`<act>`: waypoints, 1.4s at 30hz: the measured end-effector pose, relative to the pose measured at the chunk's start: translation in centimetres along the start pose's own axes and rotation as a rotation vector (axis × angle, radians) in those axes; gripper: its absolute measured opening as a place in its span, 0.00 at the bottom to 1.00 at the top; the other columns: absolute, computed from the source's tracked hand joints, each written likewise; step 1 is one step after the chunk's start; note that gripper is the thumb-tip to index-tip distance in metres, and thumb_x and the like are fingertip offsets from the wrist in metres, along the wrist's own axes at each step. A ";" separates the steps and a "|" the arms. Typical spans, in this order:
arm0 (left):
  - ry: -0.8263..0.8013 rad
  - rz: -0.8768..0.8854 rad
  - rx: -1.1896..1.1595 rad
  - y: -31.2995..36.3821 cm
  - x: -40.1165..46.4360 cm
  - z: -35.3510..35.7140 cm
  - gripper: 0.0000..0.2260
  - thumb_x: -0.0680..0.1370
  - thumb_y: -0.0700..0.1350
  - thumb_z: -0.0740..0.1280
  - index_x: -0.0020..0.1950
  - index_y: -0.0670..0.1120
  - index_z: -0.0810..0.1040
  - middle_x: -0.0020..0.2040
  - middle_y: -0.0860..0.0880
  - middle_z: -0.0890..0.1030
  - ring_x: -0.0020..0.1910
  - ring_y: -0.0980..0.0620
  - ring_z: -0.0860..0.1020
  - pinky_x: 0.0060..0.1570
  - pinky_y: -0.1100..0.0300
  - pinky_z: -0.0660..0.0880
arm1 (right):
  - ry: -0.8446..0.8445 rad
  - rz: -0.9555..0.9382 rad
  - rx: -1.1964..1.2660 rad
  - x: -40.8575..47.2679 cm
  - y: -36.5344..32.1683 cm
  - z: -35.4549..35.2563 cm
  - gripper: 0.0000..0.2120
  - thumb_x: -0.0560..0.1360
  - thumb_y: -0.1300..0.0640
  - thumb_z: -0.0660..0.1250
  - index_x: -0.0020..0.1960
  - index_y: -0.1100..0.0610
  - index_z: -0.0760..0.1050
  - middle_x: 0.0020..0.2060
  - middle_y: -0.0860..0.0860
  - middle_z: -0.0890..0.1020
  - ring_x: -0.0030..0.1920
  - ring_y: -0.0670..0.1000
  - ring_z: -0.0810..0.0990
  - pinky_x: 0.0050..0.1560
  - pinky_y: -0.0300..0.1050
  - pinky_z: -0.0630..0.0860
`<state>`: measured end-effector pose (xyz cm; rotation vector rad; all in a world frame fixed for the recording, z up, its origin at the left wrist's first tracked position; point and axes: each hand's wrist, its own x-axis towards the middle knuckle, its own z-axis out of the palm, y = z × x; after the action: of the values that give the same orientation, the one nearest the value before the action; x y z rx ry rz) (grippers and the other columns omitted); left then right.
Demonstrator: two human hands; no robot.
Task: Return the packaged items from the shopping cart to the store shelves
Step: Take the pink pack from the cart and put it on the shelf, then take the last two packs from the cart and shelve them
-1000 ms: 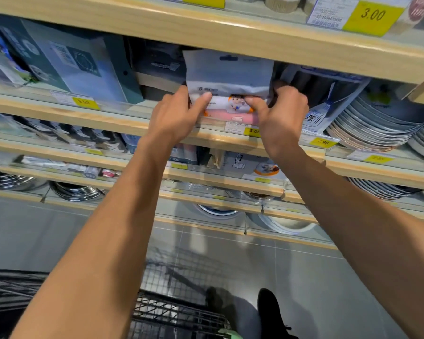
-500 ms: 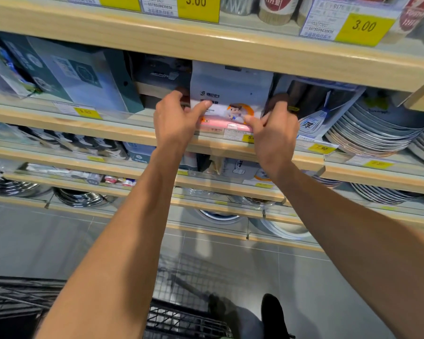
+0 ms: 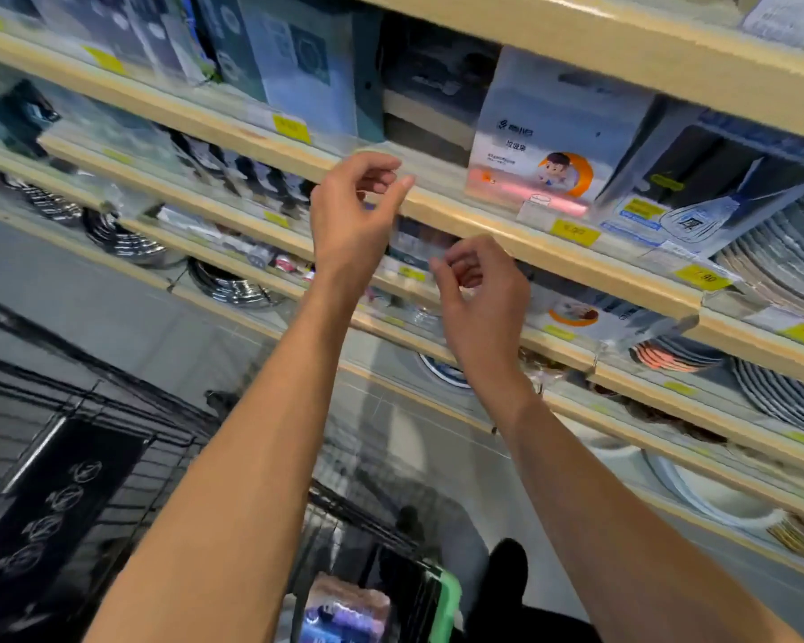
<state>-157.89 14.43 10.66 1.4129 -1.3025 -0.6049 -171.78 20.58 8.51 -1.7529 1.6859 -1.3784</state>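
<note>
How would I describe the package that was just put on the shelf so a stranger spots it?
Find the wooden shelf above both hands. On it stands a white package, right of the dark boxes. It alone shows a cartoon boy on an orange crescent.

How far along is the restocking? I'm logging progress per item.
Done: the white cartoon package stands on the shelf. In hand: nothing; left hand and right hand are off it, fingers loosely curled. Left: a package lies in the cart.
</note>
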 end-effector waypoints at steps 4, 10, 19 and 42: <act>0.111 -0.129 0.100 -4.1 -6.5 -5.9 0.08 0.78 0.48 0.68 0.53 0.46 0.84 0.43 0.52 0.84 0.42 0.58 0.80 0.45 0.64 0.77 | -0.238 0.036 0.106 -4.9 -2.1 3.9 0.07 0.77 0.54 0.71 0.44 0.57 0.79 0.35 0.48 0.81 0.35 0.47 0.78 0.37 0.45 0.76; 0.346 -0.506 0.156 -9.7 -19.2 -15.3 0.06 0.80 0.44 0.68 0.50 0.44 0.84 0.41 0.49 0.83 0.38 0.55 0.79 0.41 0.69 0.75 | -0.721 0.022 0.146 -13.5 -3.6 8.4 0.09 0.76 0.51 0.70 0.42 0.56 0.79 0.30 0.43 0.77 0.33 0.47 0.77 0.37 0.45 0.75; 0.679 -1.323 -0.119 -13.7 -40.4 -20.4 0.07 0.83 0.38 0.61 0.47 0.44 0.76 0.35 0.47 0.75 0.23 0.57 0.74 0.21 0.68 0.66 | -1.553 0.061 -0.116 -26.9 1.1 9.7 0.03 0.73 0.57 0.75 0.43 0.56 0.82 0.39 0.52 0.83 0.44 0.51 0.80 0.53 0.46 0.78; 0.578 -1.879 -0.268 -27.4 -61.2 -5.6 0.20 0.74 0.47 0.75 0.63 0.42 0.78 0.61 0.45 0.82 0.59 0.44 0.81 0.64 0.47 0.77 | -1.884 -0.190 -0.583 -38.5 13.0 12.4 0.18 0.76 0.62 0.70 0.64 0.56 0.75 0.62 0.53 0.80 0.59 0.55 0.80 0.52 0.43 0.72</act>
<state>-159.37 68.12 -29.92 2.0234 0.8801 -1.2784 -162.28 47.68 -22.77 -2.0845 0.6618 0.9150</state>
